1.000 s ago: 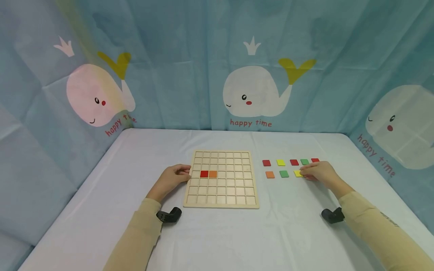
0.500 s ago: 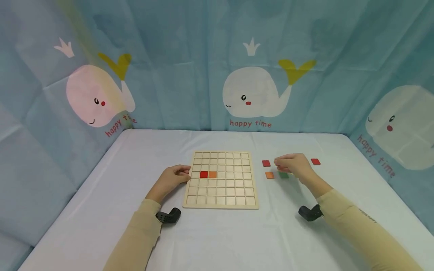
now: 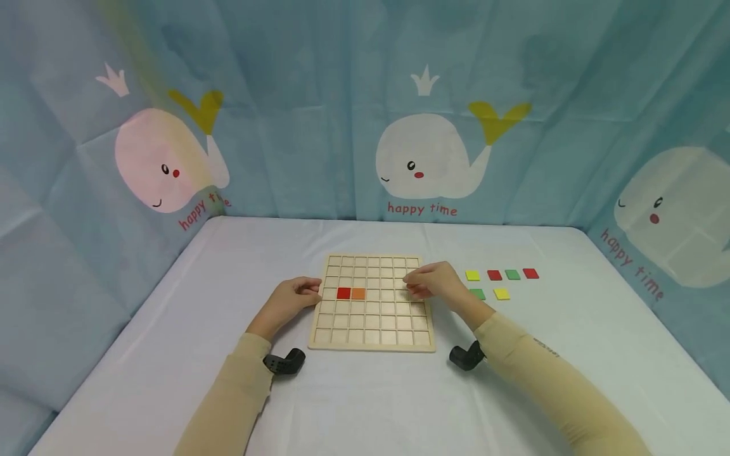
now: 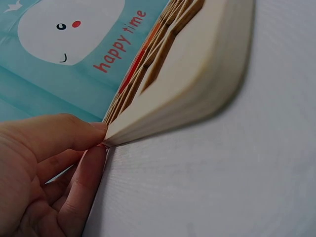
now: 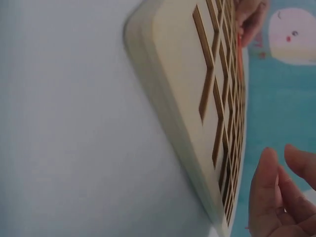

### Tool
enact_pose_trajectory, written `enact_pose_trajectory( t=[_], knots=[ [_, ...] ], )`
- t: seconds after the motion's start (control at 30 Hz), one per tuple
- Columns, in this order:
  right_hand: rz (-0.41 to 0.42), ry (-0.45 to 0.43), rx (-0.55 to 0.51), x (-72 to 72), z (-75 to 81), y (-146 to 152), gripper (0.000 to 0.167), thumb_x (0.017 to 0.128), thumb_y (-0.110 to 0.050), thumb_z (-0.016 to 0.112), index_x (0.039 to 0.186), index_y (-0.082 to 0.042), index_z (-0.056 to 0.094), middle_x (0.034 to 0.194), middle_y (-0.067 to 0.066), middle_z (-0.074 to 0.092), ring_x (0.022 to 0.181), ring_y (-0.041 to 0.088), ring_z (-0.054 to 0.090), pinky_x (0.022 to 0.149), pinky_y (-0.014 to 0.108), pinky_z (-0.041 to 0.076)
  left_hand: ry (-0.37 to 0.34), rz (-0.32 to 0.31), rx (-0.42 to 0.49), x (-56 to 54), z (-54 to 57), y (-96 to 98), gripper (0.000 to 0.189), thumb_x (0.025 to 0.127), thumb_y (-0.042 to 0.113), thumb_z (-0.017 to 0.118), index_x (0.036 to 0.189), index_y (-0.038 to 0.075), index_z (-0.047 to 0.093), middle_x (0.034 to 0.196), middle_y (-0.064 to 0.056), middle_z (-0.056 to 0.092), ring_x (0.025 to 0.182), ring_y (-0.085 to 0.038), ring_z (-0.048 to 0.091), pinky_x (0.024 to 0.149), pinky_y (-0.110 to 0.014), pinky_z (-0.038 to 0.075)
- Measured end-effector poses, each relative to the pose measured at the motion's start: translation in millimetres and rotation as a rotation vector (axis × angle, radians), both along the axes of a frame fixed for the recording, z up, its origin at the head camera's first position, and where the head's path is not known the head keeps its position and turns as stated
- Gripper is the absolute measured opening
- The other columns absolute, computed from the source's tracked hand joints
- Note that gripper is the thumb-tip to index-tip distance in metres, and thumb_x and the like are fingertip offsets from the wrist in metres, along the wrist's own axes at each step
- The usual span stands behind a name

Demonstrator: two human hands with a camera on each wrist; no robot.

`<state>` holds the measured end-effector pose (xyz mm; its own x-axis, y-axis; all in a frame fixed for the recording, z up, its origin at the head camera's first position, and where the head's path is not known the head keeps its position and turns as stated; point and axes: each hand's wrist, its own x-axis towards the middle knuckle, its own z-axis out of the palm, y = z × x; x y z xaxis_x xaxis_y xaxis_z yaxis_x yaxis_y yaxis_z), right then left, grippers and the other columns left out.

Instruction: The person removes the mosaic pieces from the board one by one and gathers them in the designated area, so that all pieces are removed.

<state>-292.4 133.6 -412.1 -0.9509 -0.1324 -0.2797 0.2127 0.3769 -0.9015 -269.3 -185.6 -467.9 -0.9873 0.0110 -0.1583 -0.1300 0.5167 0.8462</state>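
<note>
A square wooden grid board (image 3: 372,346) lies on the white table, with a red tile (image 3: 344,293) and an orange tile (image 3: 358,293) side by side in its cells. My left hand (image 3: 287,304) pinches the board's left edge, thumb and finger meeting at the rim in the left wrist view. Over the board's right side hovers my right hand (image 3: 436,283). Its thumb and fingertips stand apart in the right wrist view, with nothing showing between them. The nearest loose tiles are a yellow tile (image 3: 472,275) and a green tile (image 3: 477,294), partly behind the right hand.
Farther right lie another yellow tile (image 3: 502,294), a red tile (image 3: 494,275), a green tile (image 3: 512,274) and a second red tile (image 3: 531,273). A blue whale-print curtain (image 3: 353,126) walls in the back and sides of the table.
My right hand has swept left from the tile rows to the board's right side. It now covers the spot of the leftmost red and orange loose tiles. My left hand has stayed put.
</note>
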Motion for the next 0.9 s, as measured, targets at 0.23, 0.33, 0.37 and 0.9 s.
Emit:
enact_pose_trajectory(
  t=[0.23, 0.33, 0.37, 0.9],
  knots=[
    [0.034, -0.009, -0.027, 2.7, -2.2, -22.5, 0.023, 0.091, -0.01, 0.071, 0.106, 0.006, 0.072, 0.085, 0.01, 0.075, 0.063, 0.008, 0.066, 0.067, 0.025, 0.058, 0.002, -0.016, 0.008, -0.9, 1.9, -0.4, 0.046, 0.09, 0.018, 0.07, 0.133, 0.006, 0.061, 0.113, -0.009, 0.068, 0.102, -0.018, 0.061, 0.092, -0.034, 0.046],
    [0.062, -0.019, -0.049, 3.6, -1.9, -30.5, 0.023, 0.091, -0.009, 0.07, 0.108, 0.007, 0.071, 0.092, 0.015, 0.075, 0.063, 0.008, 0.066, 0.067, 0.026, 0.059, 0.004, -0.017, 0.007, -0.5, 3.1, -2.7, 0.046, 0.09, 0.019, 0.071, 0.133, 0.006, 0.061, 0.114, -0.009, 0.068, 0.103, -0.019, 0.061, 0.092, -0.034, 0.046],
    [0.068, -0.019, -0.055, 3.7, -1.9, -32.8, 0.024, 0.091, -0.008, 0.07, 0.108, 0.008, 0.071, 0.092, 0.016, 0.075, 0.063, 0.008, 0.066, 0.067, 0.026, 0.059, 0.007, -0.017, 0.005, -0.3, 3.8, -3.5, 0.046, 0.09, 0.019, 0.071, 0.134, 0.006, 0.061, 0.114, -0.009, 0.068, 0.104, -0.019, 0.061, 0.093, -0.035, 0.046],
    [0.095, -0.082, -0.068, 5.9, -11.2, -59.9, 0.021, 0.086, -0.006, 0.075, 0.105, 0.003, 0.074, 0.089, 0.01, 0.075, 0.063, 0.011, 0.07, 0.066, 0.026, 0.059, -0.007, -0.011, 0.005, -0.7, 1.4, -1.4, 0.047, 0.09, 0.019, 0.07, 0.134, 0.008, 0.061, 0.115, -0.008, 0.067, 0.103, -0.018, 0.061, 0.092, -0.034, 0.046]
  ],
)
